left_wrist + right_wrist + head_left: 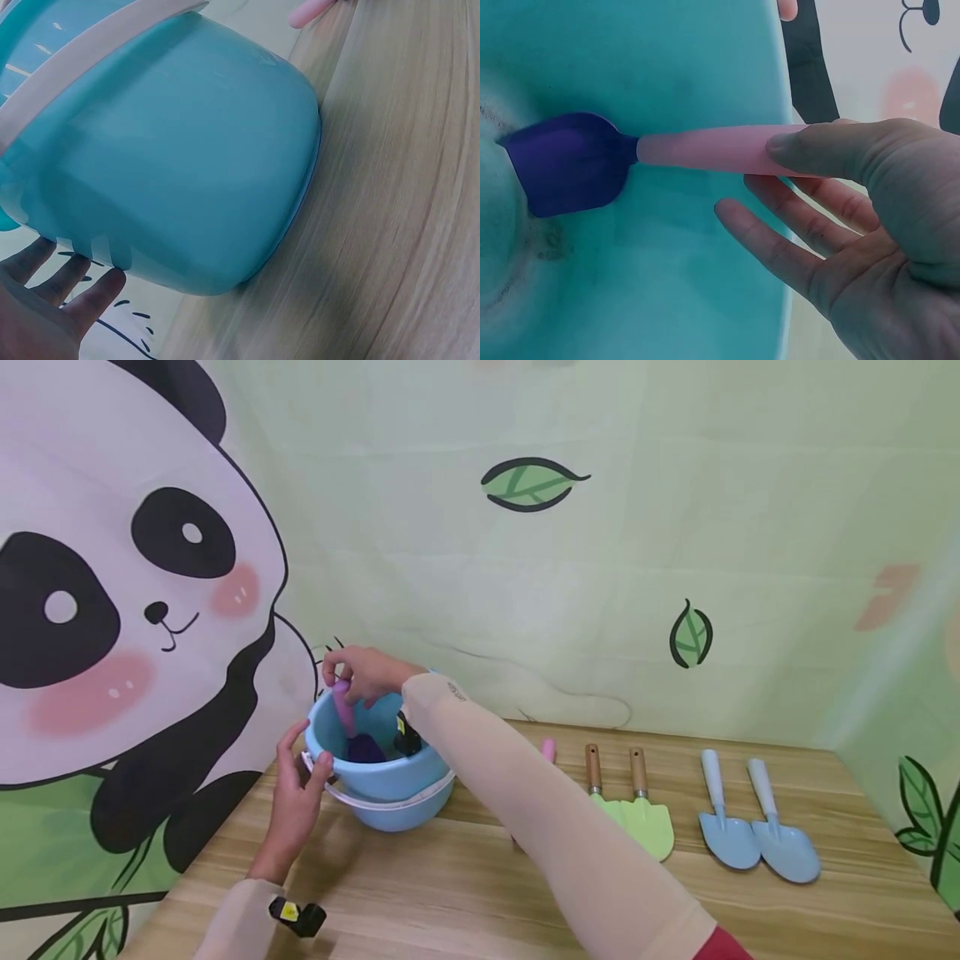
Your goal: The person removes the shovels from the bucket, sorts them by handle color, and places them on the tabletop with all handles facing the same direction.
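Note:
In the right wrist view, my right hand (pixel 877 217) pinches the pink handle of a toy shovel (pixel 705 148) between thumb and fingers. Its purple blade (pixel 574 161) points down inside the light blue bucket (pixel 390 783), against the bottom edge. The handle leans on the inner wall near the rim. My left hand (pixel 295 797) lies against the bucket's left side, thumb toward the front, and the left wrist view shows straight fingers (pixel 94 296) touching the outer wall. A white bucket handle (pixel 82 60) hangs round the outside.
To the right on the wooden table (pixel 450 893) lie green shovels (pixel 648 831) with wooden handles and two blue shovels (pixel 783 852). Another pink handle (pixel 549 749) shows partly behind my right arm. A cloth backdrop with a panda (pixel 142 610) stands behind and left.

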The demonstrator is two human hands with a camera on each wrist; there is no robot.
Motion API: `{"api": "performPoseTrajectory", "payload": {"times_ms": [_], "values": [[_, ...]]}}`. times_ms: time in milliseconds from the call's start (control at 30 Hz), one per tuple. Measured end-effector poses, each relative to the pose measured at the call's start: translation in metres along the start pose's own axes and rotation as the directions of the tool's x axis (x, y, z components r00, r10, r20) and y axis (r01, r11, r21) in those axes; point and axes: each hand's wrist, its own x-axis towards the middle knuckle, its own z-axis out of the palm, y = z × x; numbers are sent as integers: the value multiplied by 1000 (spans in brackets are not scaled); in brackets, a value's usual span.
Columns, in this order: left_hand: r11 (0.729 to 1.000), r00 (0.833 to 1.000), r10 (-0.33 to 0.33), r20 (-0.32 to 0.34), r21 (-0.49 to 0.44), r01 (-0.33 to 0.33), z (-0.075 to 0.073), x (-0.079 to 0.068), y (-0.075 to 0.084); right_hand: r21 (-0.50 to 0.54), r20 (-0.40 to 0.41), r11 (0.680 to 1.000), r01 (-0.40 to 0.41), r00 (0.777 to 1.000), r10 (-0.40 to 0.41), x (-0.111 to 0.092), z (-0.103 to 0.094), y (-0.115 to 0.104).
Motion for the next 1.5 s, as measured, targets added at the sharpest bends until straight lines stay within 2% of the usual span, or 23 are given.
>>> {"api": "performPoseTrajectory", "payload": {"times_ms": [367,867,1100,1267,1500], "values": [[1000,1000,-7,-5,-3,7,-2,0,-1,27,-104,998,62,993,-58,-12,-18,9],[1000,1000,-3,-1,-3,3,1,0,-3,18,-240,983,181,956,-171,-37,-38,9],[1000,1000,-12,-5,13,12,1,-2,-3,35,-321,967,254,919,-229,-49,-44,5],[1000,1000,-11,-3,17,11,1,-2,-4,-35,-385,951,307,874,-297,-58,-51,-1],[1000,1000,-7,-3,2,7,1,0,-4,-92,-450,938,333,826,-338,-72,-66,-9]]}}
